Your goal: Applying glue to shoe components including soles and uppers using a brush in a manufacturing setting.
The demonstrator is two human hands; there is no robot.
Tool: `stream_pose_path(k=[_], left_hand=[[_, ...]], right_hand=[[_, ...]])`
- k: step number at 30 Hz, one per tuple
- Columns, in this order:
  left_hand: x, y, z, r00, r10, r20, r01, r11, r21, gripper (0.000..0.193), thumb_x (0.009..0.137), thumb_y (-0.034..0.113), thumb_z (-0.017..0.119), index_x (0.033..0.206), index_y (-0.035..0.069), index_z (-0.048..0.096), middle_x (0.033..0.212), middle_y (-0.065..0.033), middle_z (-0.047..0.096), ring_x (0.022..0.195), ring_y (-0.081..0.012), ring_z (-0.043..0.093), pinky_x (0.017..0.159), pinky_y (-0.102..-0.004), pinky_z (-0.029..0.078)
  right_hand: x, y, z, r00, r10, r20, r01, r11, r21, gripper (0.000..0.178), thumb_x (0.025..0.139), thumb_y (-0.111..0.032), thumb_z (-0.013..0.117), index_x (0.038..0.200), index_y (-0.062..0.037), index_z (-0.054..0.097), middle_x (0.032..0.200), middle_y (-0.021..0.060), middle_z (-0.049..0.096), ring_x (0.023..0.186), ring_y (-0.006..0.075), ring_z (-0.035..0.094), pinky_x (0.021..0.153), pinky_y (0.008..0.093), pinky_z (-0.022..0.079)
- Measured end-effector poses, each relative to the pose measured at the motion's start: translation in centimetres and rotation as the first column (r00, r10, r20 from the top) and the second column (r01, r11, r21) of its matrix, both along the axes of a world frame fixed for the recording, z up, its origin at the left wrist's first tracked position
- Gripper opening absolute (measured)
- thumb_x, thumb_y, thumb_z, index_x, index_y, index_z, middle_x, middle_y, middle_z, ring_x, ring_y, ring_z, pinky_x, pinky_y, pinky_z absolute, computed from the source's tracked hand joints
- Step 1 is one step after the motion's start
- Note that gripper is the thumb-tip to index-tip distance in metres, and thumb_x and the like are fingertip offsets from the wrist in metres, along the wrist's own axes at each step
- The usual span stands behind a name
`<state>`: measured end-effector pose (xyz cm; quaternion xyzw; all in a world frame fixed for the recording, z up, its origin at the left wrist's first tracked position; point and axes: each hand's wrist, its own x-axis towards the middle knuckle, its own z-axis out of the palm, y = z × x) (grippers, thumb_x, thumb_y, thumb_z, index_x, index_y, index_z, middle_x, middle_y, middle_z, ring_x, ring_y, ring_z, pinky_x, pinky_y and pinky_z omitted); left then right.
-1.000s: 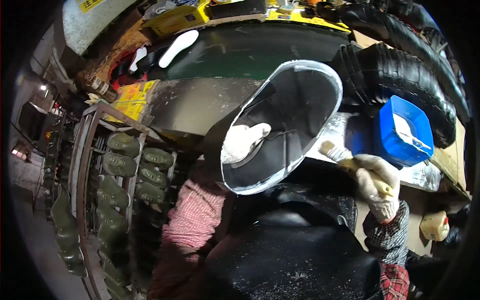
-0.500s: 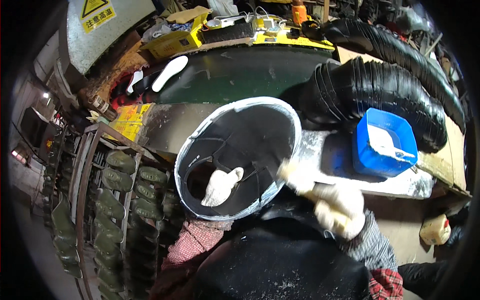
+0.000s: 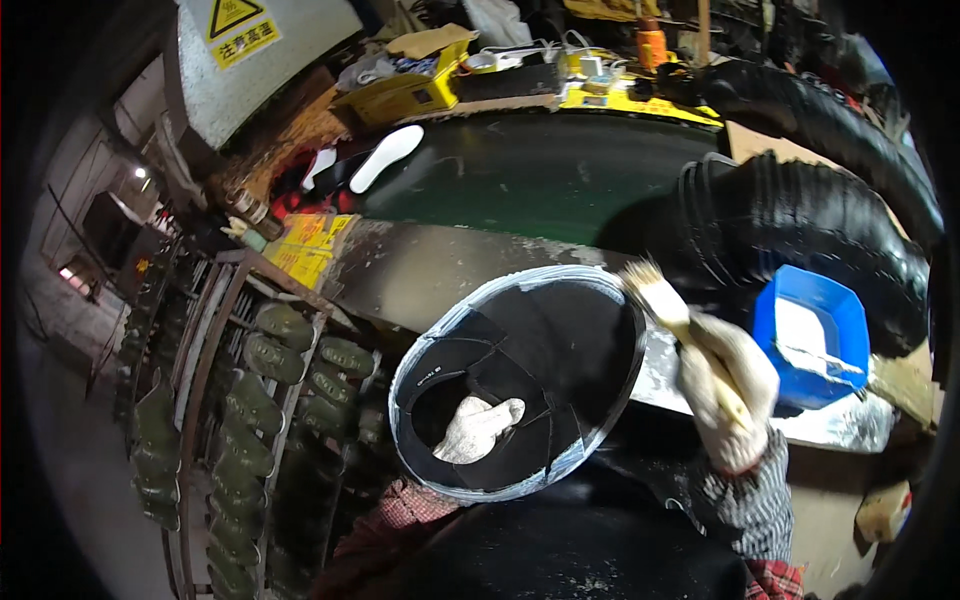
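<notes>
A large rounded black piece [image 3: 570, 350] made of overlapping sheets, its rim coated white, is tilted up in front of me. My left hand [image 3: 475, 430], in a whitish glove, shows through an opening in its lower left part and grips it; some fingers are hidden. Gloved as well, my right hand [image 3: 735, 380] is closed round the handle of a paintbrush [image 3: 660, 298]. The pale bristles are at the piece's upper right rim; whether they touch it I cannot tell. Right of that hand stands a blue tub [image 3: 862, 325] with white liquid and a white-smeared stick inside.
Nested black curved sheets [image 3: 800, 220] lie at the right on the bench. A dark green surface [image 3: 520, 170] runs behind, with a white sole-shaped piece [image 3: 387, 160] on it. A rack [image 3: 240, 300] of olive-green foot-shaped forms stands left. Farther back is a yellow box [image 3: 400, 98].
My right hand has raised the brush, its bristles now at the piece's upper right rim. The view has shifted, so the scene appears farther right and lower. My left hand keeps its grip.
</notes>
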<state>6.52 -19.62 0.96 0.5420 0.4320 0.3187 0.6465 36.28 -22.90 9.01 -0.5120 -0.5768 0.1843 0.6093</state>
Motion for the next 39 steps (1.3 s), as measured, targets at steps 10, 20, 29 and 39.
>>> stream_pose_path(k=[10,20,29,39], left_hand=[[-1.6,22.2,0.0,0.865,0.309,-0.395,0.168,0.564,0.809,0.036,0.097,0.026,0.05,0.127,0.006,0.058,0.127,-0.0172,0.06,0.1,-0.0248,0.065,0.071,-0.0326,0.053],[-4.8,19.8,2.0,0.614,0.49,0.618,-0.52,0.841,-0.15,0.045,0.096,0.017,0.054,0.136,0.002,0.041,0.109,-0.0146,0.06,0.094,-0.0267,0.062,0.07,-0.0419,0.058],[-36.7,-18.5,21.6,-0.253,0.608,0.753,-0.28,-0.791,0.544,0.033,0.1,0.024,0.044,0.12,-0.002,0.05,0.112,-0.0144,0.059,0.099,-0.0207,0.059,0.091,-0.0362,0.05],[-39.4,-10.7,21.6,-0.37,0.892,-0.259,-0.51,0.038,0.859,0.079,0.076,0.052,0.07,0.134,0.004,0.048,0.128,-0.0194,0.057,0.121,-0.0349,0.052,0.104,-0.0401,0.039]], right_hand=[[2.3,-3.0,-4.0,0.962,0.024,0.273,0.04,0.974,-0.225,0.022,0.084,-0.01,0.066,0.1,0.0052,0.061,0.09,0.0144,0.066,0.078,0.0206,0.065,0.073,0.0305,0.053],[0.5,-3.1,-2.0,0.938,0.116,-0.327,-0.282,0.804,-0.523,0.027,0.091,-0.004,0.061,0.114,0.0088,0.059,0.102,0.0187,0.065,0.087,0.0201,0.064,0.078,0.0273,0.053],[-7.6,-3.0,1.1,0.798,0.603,-0.022,-0.548,0.71,-0.443,0.041,0.094,-0.02,0.059,0.124,0.007,0.055,0.117,0.0191,0.062,0.1,0.0213,0.061,0.085,0.0276,0.049],[-7.2,-7.7,2.7,0.857,0.514,-0.025,-0.462,0.747,-0.478,0.032,0.091,0.001,0.055,0.124,0.0045,0.055,0.109,0.0127,0.064,0.09,0.0154,0.064,0.082,0.0202,0.05]])
